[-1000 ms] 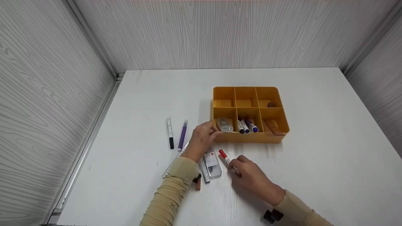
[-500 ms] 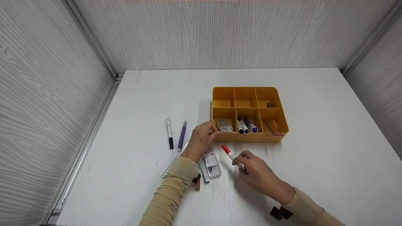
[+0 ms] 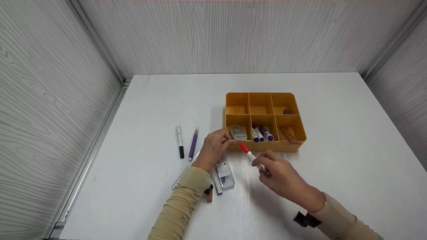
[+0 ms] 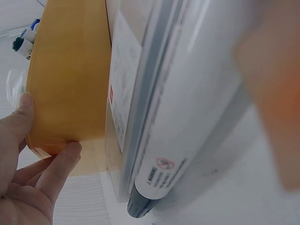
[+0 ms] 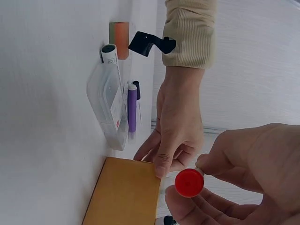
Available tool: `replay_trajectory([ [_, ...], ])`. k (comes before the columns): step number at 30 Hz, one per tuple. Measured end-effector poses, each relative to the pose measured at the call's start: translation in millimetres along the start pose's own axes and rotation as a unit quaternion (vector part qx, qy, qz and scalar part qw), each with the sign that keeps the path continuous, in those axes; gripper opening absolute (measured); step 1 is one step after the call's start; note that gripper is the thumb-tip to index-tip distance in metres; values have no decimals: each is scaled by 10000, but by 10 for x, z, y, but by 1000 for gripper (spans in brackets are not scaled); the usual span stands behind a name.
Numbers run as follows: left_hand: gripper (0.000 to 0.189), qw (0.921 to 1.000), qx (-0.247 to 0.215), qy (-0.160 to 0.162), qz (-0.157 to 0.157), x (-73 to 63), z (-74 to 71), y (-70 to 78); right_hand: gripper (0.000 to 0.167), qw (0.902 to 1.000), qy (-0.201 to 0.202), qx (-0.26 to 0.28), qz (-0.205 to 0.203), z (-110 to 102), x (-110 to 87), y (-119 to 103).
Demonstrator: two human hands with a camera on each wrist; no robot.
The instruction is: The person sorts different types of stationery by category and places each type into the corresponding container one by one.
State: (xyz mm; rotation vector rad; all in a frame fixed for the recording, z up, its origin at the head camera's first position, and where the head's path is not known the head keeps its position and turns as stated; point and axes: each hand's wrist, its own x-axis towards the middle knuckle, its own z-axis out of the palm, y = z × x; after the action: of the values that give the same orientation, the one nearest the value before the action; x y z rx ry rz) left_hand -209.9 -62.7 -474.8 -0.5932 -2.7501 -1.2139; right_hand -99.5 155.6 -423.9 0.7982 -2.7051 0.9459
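A white marker with a red cap (image 3: 247, 150) is pinched between the thumb and fingers of my right hand (image 3: 283, 174), tilted over the tabletop. Its red cap points at the front wall of a yellow compartment box (image 3: 267, 146). Seen by the right wrist camera, the red end (image 5: 189, 183) faces the lens. My left hand (image 3: 214, 148) grips the box's front left corner, thumb at the rim and fingers against the side (image 4: 70, 84). Markers with dark and blue ends (image 3: 262, 134) lie in the front middle compartment, beside a clear plastic case (image 3: 238, 132) in the front left one.
A black-capped marker (image 3: 180, 141) and a purple pen (image 3: 193, 144) lie left of the box. By my left wrist are a clear case with a label (image 3: 225, 175), a grey-white marker (image 3: 217, 181), a partly covered ruler (image 3: 180, 178) and an orange-brown block (image 3: 209, 196).
My right hand has lifted the red-capped marker and carried it forward and slightly right, toward the box front. The left hand stays at the corner.
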Motion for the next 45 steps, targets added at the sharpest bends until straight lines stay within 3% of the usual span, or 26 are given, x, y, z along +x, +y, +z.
replay_trajectory([
  [7,16,9999,-42,70,65,8,9,-21,33,9996,224,-145,84,-164,70,35],
  [13,17,9999,24,75,152,11,8,-26,33,9972,612,-304,-295,-321,158,121],
  [18,16,9998,14,101,174,13,12,-28,35,9964,684,-271,-419,-429,217,193],
  [32,20,9998,-68,-61,-172,27,20,-14,26,9981,-173,-500,327,-671,355,297],
  [45,20,10000,97,21,9,12,14,-15,36,9897,-1090,-737,568,-772,598,460],
])
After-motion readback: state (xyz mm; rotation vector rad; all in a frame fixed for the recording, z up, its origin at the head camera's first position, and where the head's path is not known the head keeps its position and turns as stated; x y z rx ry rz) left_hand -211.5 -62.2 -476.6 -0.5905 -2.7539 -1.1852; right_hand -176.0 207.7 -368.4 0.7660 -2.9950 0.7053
